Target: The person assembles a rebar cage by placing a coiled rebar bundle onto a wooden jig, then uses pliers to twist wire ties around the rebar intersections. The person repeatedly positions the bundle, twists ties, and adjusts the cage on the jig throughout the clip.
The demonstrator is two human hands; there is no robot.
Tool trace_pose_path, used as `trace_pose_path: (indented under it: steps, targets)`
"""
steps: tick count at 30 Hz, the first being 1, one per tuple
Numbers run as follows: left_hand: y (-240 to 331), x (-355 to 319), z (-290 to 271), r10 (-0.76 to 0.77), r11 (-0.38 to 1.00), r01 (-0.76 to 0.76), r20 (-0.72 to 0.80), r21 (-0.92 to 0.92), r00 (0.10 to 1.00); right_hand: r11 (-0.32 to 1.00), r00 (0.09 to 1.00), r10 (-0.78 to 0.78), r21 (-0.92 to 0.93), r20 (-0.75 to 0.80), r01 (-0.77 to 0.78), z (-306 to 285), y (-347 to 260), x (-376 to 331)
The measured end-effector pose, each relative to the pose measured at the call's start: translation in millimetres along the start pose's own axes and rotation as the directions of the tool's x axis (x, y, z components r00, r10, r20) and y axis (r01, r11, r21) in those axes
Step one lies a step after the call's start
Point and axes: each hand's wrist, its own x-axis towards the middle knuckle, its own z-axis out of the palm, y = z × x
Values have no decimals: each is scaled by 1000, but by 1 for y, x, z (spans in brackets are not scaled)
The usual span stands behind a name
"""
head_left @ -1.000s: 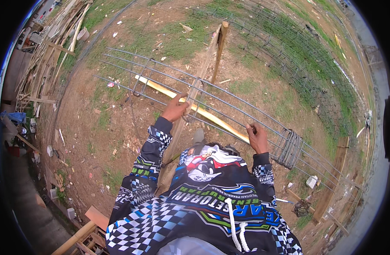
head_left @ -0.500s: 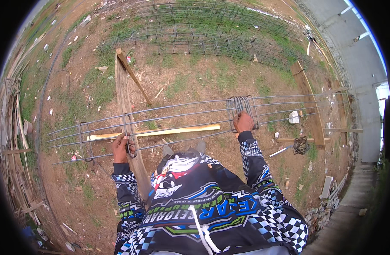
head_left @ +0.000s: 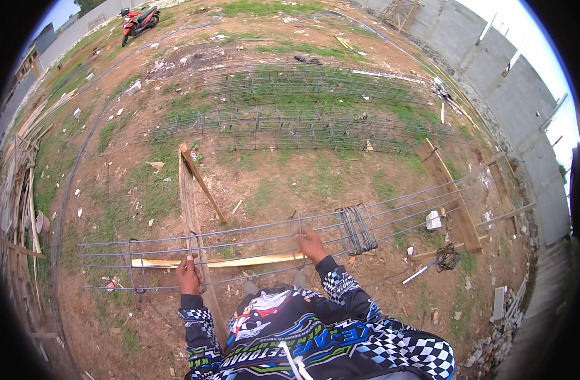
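Two hands, one rebar cage at a dirt work yard

One left hand [head_left: 188,276] and one right hand [head_left: 311,244] grip one long rebar cage [head_left: 252,244]; one bunch of loose stirrups [head_left: 358,228], one pale wooden plank [head_left: 220,261], two finished cages [head_left: 302,101] and one red motorbike [head_left: 138,19] are counted.

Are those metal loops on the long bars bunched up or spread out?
Mostly bunched: a stack of loops sits tight together beside the right hand; few stand apart near the left hand.

My left hand [head_left: 188,275] and right hand [head_left: 311,244] grip a long rebar cage [head_left: 252,250] resting across a wooden trestle [head_left: 192,209]. Bunched stirrups [head_left: 358,228] sit right of my right hand. Finished cages [head_left: 296,123] lie on grass beyond.
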Motion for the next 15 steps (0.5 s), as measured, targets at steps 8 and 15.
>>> trace_pose_path:
  steps: [8, 15]
  targets:
    - [8, -1, -15, 103, 993, -99, -64, 66, 993, 994, 985, -91, 72, 146, 82, 29, -60, -36]
    - [-2, 10, -27, 207, 972, -192, -112, 138, 972, 990, 993, -50, 136, 111, 34, 32, -74, -42]
